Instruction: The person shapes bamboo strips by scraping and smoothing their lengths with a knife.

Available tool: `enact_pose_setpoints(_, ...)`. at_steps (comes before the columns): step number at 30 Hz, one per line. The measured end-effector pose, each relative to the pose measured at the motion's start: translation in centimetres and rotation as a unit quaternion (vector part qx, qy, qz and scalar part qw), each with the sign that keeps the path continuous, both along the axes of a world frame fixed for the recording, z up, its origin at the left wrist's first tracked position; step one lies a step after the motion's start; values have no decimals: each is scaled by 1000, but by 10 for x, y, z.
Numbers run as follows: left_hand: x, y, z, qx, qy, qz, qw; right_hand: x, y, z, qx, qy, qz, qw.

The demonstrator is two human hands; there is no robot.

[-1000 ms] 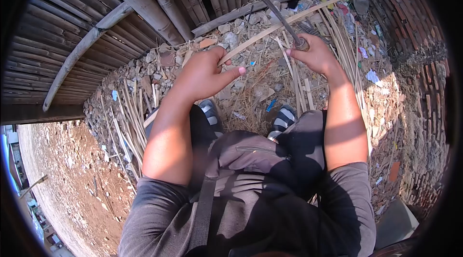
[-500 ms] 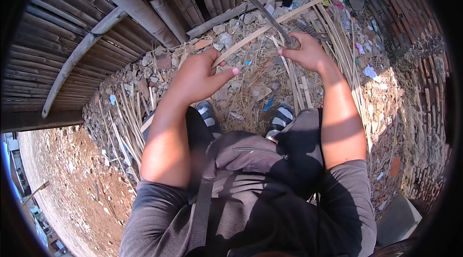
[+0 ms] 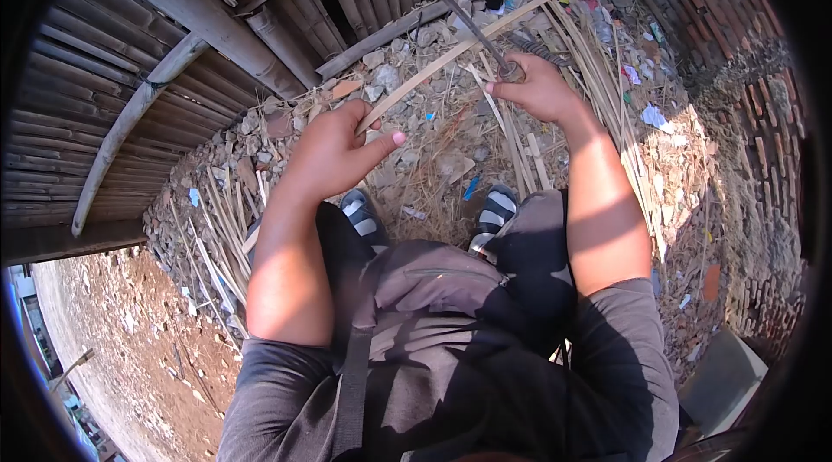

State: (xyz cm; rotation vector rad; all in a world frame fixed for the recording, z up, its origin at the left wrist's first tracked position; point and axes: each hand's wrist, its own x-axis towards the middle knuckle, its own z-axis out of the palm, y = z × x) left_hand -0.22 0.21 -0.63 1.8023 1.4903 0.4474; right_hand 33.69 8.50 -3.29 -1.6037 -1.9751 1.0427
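Observation:
My left hand (image 3: 334,148) is closed on one end of a long pale bamboo strip (image 3: 459,48), its thumb sticking out to the side. The strip slants up and to the right, away from me. My right hand (image 3: 539,87) grips the handle of a long dark blade (image 3: 446,1), which points up and to the left. Blade and strip cross in view above the right hand; whether they touch, I cannot tell. More pale strips (image 3: 598,72) lie on the ground beyond and right of my right hand.
Another bundle of strips (image 3: 227,232) lies left of my left knee. A bamboo-slat wall (image 3: 165,111) stands at upper left, a brick wall (image 3: 745,150) at right. Stones and litter cover the ground round my feet. A grey slab (image 3: 724,384) sits at lower right.
Both hands, with the strip and the blade, appear slightly further left in the view, while the surroundings have shifted and tilted too. Both grips are the same.

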Motion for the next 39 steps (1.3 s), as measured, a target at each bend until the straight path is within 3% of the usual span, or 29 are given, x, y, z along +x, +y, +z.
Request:
enact_pose_setpoints(1, 2, 0, 1, -3, 5, 0, 1000, -6, -5, 2, 43, -5, 16, 999)
enact_pose_setpoints(4, 6, -1, 3, -1, 18, -3, 1000, -30, -12, 16, 21, -84, 116, 989)
enact_pose_setpoints(5, 6, -1, 5, -14, 20, -2, 1000, -39, -13, 26, -40, -118, 146, 981)
enact_pose_setpoints(8, 3, -4, 7, -27, 23, -4, 999, -38, -11, 25, -19, -128, 182, 975)
enact_pose_setpoints(14, 0, -2, 8, -2, 18, 1, 1000, 1, 1, -3, 13, -13, 38, 999)
enact_pose_setpoints(15, 0, -2, 4, 3, 13, -1, 1000, -1, -2, 6, -19, 6, 38, 999)
enact_pose_setpoints(19, 2, -1, 0, 0, 17, -4, 1000, -23, -12, 9, 52, -48, 76, 995)
enact_pose_setpoints(22, 3, -1, 6, -3, 52, -9, 999, -45, -16, 31, -49, -136, 148, 978)
enact_pose_setpoints(23, 3, -2, 6, -2, 44, -10, 999, -45, -16, 31, -18, -153, 162, 975)
enact_pose_setpoints(26, 1, -5, -1, 19, 5, -5, 1000, -26, -6, 22, -50, -79, 151, 984)
enact_pose_setpoints(29, -4, -4, -10, 58, -31, 7, 998, 5, 9, -6, 5, -8, 42, 999)
enact_pose_setpoints(32, -2, -4, -4, 52, -12, 7, 999, 3, 1, 9, -58, 1, -32, 998)
enact_pose_setpoints(36, 2, -3, 3, 22, 22, 0, 1000, -13, -1, 0, 47, -80, 66, 994)
enact_pose_setpoints(39, 6, -5, 10, -5, 39, -1, 999, -39, -14, 18, 18, -122, 154, 980)
